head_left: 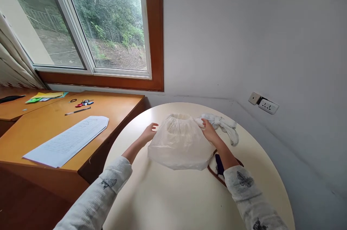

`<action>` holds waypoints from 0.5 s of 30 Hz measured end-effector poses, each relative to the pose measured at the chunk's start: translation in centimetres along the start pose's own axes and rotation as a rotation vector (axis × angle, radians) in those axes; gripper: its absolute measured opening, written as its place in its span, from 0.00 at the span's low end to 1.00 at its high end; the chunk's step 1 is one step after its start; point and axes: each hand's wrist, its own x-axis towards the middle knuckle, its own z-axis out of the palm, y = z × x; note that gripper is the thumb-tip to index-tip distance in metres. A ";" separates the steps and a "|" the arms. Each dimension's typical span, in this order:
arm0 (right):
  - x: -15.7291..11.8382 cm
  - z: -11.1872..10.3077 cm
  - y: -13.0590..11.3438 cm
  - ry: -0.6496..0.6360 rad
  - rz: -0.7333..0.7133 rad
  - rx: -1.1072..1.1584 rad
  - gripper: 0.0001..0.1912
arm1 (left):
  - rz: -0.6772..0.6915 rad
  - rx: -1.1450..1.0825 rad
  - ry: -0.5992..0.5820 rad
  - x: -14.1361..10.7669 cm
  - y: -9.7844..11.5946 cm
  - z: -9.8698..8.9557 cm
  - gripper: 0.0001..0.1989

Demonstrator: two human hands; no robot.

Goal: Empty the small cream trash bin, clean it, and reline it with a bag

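Observation:
On the round table (168, 194) a translucent white plastic bag (180, 147) stands puffed out, its top gathered into a ruffled opening. My left hand (149, 132) is at the bag's left side, fingers bent and a little apart, with nothing visible between them. At the upper right of the bag, my right hand (208, 129) has its fingers closed on a white edge of it; the fingertips are partly hidden. Just behind that hand lies a knotted white bag (221, 123). My right forearm partly covers a brown-rimmed tray (217, 176) with something dark on it.
Left of the table is a wooden desk (119, 105) with paper sheets (70, 139), a pen (77, 111), keys (84, 103) and coloured papers (47, 95). A wall socket (268, 106) is at the right. A window (105, 20) is ahead on the left.

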 end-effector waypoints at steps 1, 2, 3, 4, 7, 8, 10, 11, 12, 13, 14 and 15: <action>-0.2 -0.6 -0.4 0.033 0.013 0.007 0.26 | 0.022 0.005 0.045 -0.2 0.1 -0.6 0.19; -0.6 -1.2 -0.9 0.058 0.017 0.020 0.24 | 0.050 0.005 0.086 -0.6 0.3 -1.1 0.18; -1.1 -1.8 -1.6 0.069 0.012 0.033 0.22 | 0.084 0.012 0.103 -1.1 0.6 -1.6 0.17; -1.8 -2.3 -2.3 0.063 0.000 0.049 0.19 | 0.116 0.027 0.091 -1.8 0.9 -1.9 0.17; -4.3 -3.2 -4.6 -0.078 -0.060 0.072 0.16 | 0.193 0.170 -0.110 -4.2 1.8 -1.8 0.18; -5.2 -3.3 -5.2 -0.160 -0.086 0.050 0.16 | 0.204 0.222 -0.158 -4.9 1.9 -1.4 0.18; -6.7 -3.1 -6.2 -0.242 -0.095 -0.015 0.17 | 0.232 0.289 -0.194 -5.8 1.9 -0.4 0.18; -7.3 -3.0 -6.4 -0.260 -0.088 -0.042 0.18 | 0.255 0.301 -0.198 -6.1 1.7 0.0 0.18; -7.7 -2.8 -6.6 -0.266 -0.081 -0.056 0.18 | 0.283 0.303 -0.202 -6.3 1.6 0.5 0.17; -8.1 -2.6 -6.7 -0.272 -0.083 -0.057 0.17 | 0.312 0.301 -0.209 -6.4 1.4 0.8 0.16; -8.4 -2.4 -6.7 -0.281 -0.096 -0.050 0.17 | 0.341 0.302 -0.220 -6.6 1.2 1.0 0.15; -8.6 -2.2 -6.7 -0.290 -0.117 -0.042 0.16 | 0.371 0.309 -0.234 -6.7 1.0 1.1 0.14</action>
